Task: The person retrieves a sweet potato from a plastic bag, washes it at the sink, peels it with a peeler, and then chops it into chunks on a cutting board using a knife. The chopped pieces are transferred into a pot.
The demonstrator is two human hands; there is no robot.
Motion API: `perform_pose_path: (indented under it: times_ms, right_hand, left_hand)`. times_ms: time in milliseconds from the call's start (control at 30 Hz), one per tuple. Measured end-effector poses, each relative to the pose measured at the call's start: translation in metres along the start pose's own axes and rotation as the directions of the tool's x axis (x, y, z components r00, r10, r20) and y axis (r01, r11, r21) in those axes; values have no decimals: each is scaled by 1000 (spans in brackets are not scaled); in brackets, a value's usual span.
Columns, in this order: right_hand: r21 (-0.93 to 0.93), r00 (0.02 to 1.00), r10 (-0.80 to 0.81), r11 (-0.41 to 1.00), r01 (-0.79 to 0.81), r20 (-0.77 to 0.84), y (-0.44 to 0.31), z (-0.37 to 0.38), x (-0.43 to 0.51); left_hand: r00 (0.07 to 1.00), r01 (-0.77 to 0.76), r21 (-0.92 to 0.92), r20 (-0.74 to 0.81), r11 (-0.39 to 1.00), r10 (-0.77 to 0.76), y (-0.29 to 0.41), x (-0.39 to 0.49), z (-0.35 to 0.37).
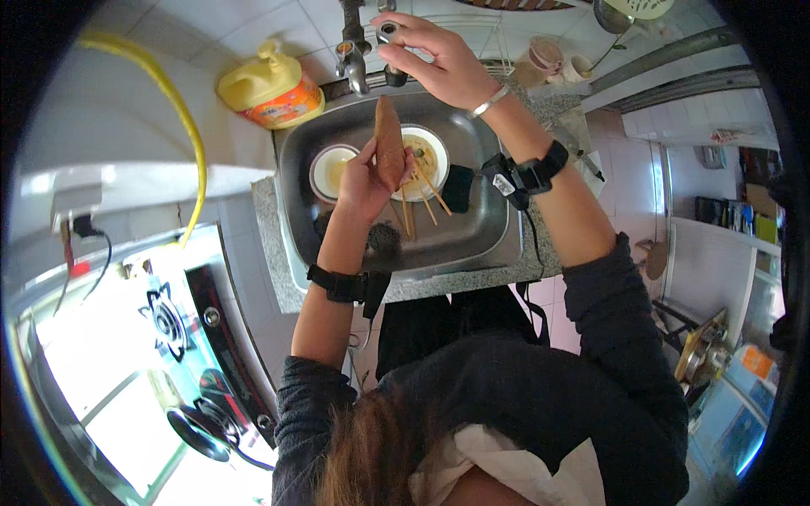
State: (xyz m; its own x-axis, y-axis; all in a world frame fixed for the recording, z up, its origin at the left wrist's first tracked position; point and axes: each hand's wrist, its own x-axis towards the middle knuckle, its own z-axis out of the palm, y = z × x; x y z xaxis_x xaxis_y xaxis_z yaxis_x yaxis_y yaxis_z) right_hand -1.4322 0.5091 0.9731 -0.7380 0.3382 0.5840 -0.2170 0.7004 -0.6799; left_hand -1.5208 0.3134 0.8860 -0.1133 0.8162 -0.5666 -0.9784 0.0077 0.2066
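My left hand holds a long brown sweet potato over the sink, its narrow end pointing at the wall taps. The fingers of my right hand curl around the top of the right-hand metal faucet. Beside it is a second metal faucet. Below, in the stainless steel sink, sits a white bowl with pale liquid and food bits, partly hidden by my left hand. A smaller bowl holds yellowish liquid. Several wooden chopsticks lean from the larger bowl or lie near it.
A dark cloth and a dark scouring ball lie in the sink. A yellow detergent jug stands at the back left. Cups and a knife are on the right counter. The gas stove is at left.
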Motion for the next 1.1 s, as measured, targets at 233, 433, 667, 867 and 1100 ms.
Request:
perform_pose_path:
  times_ms: [233, 433, 667, 867, 1100]
  right_hand:
    - [249, 607, 740, 670, -699, -290, 14, 74, -106]
    - [785, 452, 885, 201, -586, 111, 79, 125, -122]
    - [825, 175, 916, -227, -517, 362, 111, 94, -92]
    - [921, 297, 889, -266, -286, 349, 140, 96, -94]
    - [840, -28, 973, 181, -512, -227, 135, 122, -91]
  left_hand:
    - [972, 225, -60, -49, 973, -228, 26, 69, -7]
    - [980, 153, 248, -166, 957, -114, 18, 109, -5]
    - [809, 587, -285, 220, 758, -544, 19, 92, -9]
    - [803, 591, -150, 205, 792, -560, 9, 91, -7]
    - [908, -96, 886, 265, -454, 324, -16, 98, -22]
